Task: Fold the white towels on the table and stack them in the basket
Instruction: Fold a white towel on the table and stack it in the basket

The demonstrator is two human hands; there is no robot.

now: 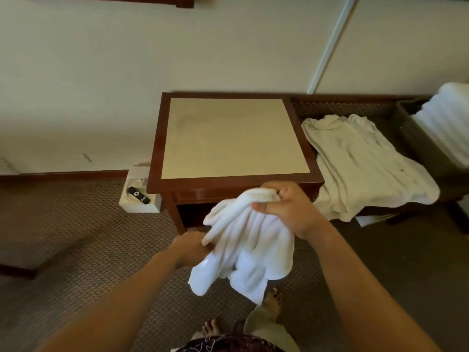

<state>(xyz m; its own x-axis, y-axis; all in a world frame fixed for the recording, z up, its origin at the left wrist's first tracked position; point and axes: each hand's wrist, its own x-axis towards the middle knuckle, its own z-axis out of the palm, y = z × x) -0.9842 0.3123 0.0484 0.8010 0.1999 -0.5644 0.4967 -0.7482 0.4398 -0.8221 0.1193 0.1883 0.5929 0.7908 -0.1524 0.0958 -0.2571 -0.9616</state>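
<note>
A bunched white towel (243, 247) hangs in the air in front of the wooden table (236, 185). My right hand (284, 209) grips its top end in a fist. My left hand (193, 246) holds the towel's lower left edge, its fingers partly hidden behind the cloth. A second white towel (363, 166) lies spread and rumpled on the low bench to the right of the table. At the far right a woven basket (416, 138) holds a stack of folded white towels (446, 123).
The table's beige top (233, 138) is bare. A white box with a black remote (138, 195) sits on the carpet left of the table. The wall stands right behind the table. My bare feet (272, 301) are on the carpet below the towel.
</note>
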